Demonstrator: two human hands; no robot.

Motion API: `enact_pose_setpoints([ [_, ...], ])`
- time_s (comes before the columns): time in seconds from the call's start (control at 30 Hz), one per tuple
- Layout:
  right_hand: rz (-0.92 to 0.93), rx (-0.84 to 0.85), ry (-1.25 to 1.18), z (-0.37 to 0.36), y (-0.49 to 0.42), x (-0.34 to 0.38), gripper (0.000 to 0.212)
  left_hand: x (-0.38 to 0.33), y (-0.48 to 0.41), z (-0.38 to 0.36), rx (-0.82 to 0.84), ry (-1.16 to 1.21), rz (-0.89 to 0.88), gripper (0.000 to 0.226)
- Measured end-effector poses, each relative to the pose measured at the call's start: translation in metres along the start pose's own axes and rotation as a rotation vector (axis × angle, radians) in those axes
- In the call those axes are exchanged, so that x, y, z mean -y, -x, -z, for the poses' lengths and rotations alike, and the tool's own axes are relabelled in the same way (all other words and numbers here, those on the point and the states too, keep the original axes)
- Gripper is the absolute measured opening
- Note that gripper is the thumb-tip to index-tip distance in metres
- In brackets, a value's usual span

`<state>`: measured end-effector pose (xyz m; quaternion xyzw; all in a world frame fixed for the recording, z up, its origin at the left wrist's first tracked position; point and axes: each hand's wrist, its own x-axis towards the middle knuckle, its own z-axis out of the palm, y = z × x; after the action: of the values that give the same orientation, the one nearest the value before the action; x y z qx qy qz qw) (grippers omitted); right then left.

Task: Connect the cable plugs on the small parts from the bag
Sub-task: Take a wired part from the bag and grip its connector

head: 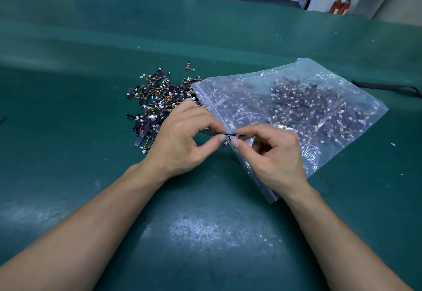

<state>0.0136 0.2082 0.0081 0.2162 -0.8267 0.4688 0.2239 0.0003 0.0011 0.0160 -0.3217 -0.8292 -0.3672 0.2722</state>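
left hand (180,137) grip pinching small part (229,134) | right hand (276,156) grip pinching same part | over bag (306,68) edge

Both hands meet over the green surface (205,222): the left hand (182,135) and right hand (276,153) pinch a thin black part (229,134) between fingertips. A pile of parts (155,103) lies just beside the clear bag (296,106), itself full of them.

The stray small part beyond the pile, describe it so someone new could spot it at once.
On the green table, find the clear plastic bag and the loose pile at its mouth. Just past the pile's far edge lies one small black part, alone, touching nothing else.
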Motion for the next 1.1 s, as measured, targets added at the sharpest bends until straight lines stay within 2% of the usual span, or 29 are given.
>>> enact_pose_setpoints([
  [0.5,-0.021,0.011,0.006,0.0001,-0.0007,-0.0003,0.005,-0.0005,0.0006,0.0009,0.028,-0.002,0.014,0.007],
  [0.83,-0.049,0.009,-0.025,-0.0004,0.0002,-0.0002,0.014,0.001,0.0001,-0.0017,0.03,-0.016,0.011,0.005],
  [1.1,-0.015,0.022,0.019,0.0002,-0.0011,0.0002,0.006,-0.0004,0.0011,-0.0004,0.039,0.009,0.027,0.005],
])
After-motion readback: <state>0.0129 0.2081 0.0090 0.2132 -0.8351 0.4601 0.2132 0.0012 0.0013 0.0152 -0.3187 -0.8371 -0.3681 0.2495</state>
